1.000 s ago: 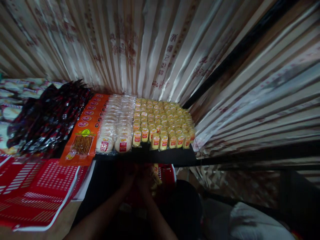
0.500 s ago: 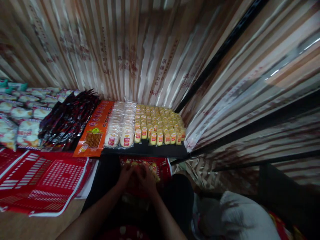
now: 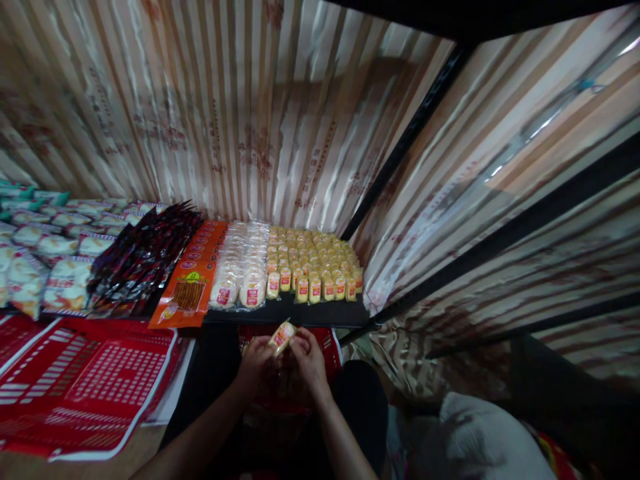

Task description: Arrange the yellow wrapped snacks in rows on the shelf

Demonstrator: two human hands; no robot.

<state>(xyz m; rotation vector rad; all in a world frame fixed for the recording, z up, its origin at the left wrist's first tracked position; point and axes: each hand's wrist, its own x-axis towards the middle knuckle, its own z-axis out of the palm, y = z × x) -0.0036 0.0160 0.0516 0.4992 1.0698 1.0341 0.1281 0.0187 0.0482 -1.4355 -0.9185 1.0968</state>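
Observation:
Between my hands is a small wrapped snack cake (image 3: pixel 281 337), yellow with a red label, tilted just in front of the shelf edge. My left hand (image 3: pixel 254 363) grips its left end. The fingers of my right hand (image 3: pixel 309 357) pinch its right end. Under both hands a red basket (image 3: pixel 331 347) sits between my knees; its contents are mostly hidden and dark. Rows of matching small yellow cakes (image 3: pixel 315 263) stand on the black shelf (image 3: pixel 295 311) just beyond.
Left along the shelf lie round white packs (image 3: pixel 240 273), an orange snack bag (image 3: pixel 187 293), dark shiny packets (image 3: pixel 145 257) and white bags (image 3: pixel 67 283). A larger red basket (image 3: pixel 113 373) is at lower left. Black poles and a striped curtain (image 3: pixel 250 120) enclose the right and back.
My hands have come up out of the red basket, with the snack cake now showing between them. The view has tilted upward slightly.

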